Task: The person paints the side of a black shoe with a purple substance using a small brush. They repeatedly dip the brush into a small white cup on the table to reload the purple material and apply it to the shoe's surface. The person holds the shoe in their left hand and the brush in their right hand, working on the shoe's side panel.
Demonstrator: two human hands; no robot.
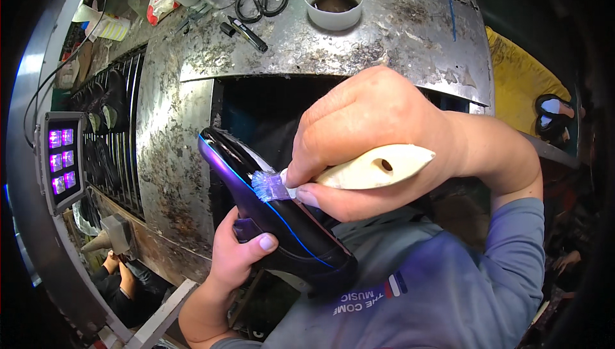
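Observation:
A black shoe upper (291, 237) is tilted in front of my body, its toe toward the upper left, with a glowing blue line running along its side. My left hand (234, 253) is closed around it from below, thumb pressed on the near side. In my right hand (378, 125) is a brush (368, 168) with a pale, holed handle, pinched between thumb and fingers. Its bristles touch the upper beside the blue line. Whether the shoe has a form inside cannot be seen.
On the worn metal bench (410, 41) stand a white bowl (315, 19) of dark liquid, black-handled scissors (261, 11) and a marker (248, 34). A lamp with purple lights (65, 162) is at left, before a rack of dark shoes (106, 157). Another person's hands (122, 272) show lower left.

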